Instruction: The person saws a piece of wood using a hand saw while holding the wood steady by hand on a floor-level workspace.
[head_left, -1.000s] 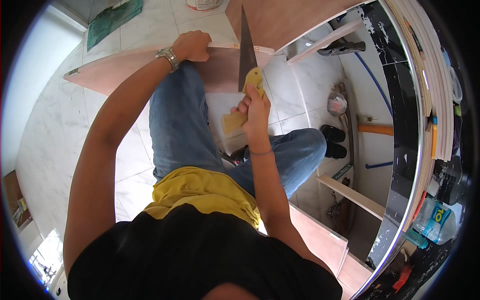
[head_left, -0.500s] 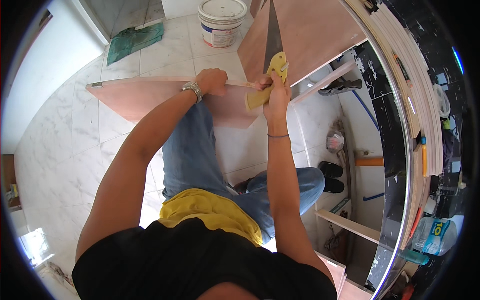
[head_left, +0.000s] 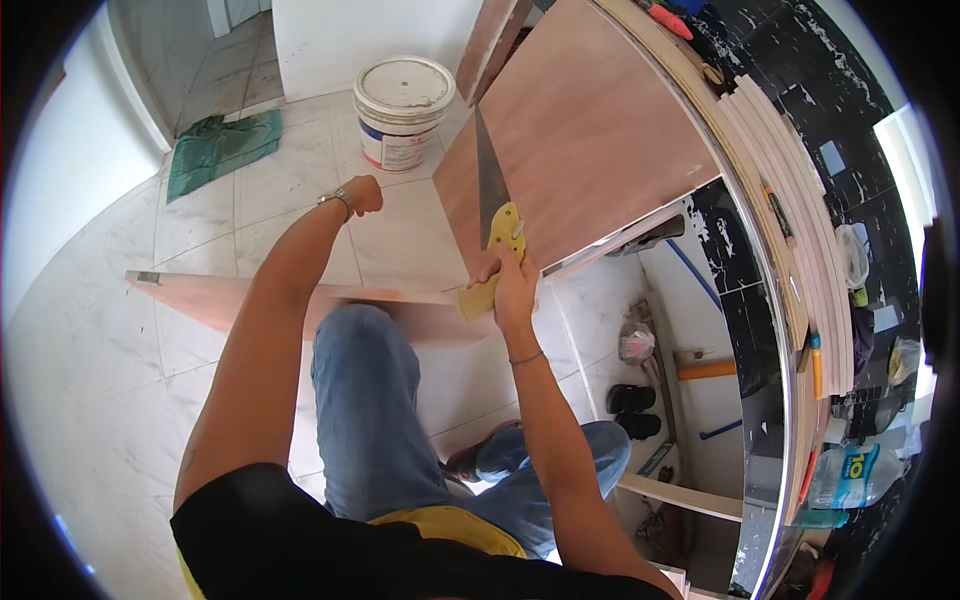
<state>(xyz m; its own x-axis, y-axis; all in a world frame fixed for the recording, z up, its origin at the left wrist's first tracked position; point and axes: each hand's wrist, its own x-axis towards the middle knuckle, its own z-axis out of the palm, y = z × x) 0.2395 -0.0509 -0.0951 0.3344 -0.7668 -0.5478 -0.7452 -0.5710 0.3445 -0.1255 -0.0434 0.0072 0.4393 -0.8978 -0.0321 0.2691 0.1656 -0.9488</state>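
Head view: right hand (head_left: 512, 283) had its fingers clamped on the yellow handle of the handsaw (head_left: 494, 188), blade pointing away. Left hand (head_left: 364, 195), fingers curled together, was between pinkish board (head_left: 222, 303) and white bucket (head_left: 403, 92).

Yellow cloth (head_left: 462, 525) is peeking out between a black short-sleeved top (head_left: 350, 556) and blue jeans (head_left: 368, 415). A silvery watch (head_left: 340, 203) is circling the left wrist (head_left: 325, 222), a thin dark band (head_left: 527, 358) the right wrist (head_left: 521, 338)

white tile floor (head_left: 110, 390) | far: lidded bucket (head_left: 402, 115) | far left: green cloth (head_left: 222, 152) | right: black slippers (head_left: 631, 399) | right desk (head_left: 795, 65): wooden strips (head_left: 815, 250), plastic bottle (head_left: 850, 478)
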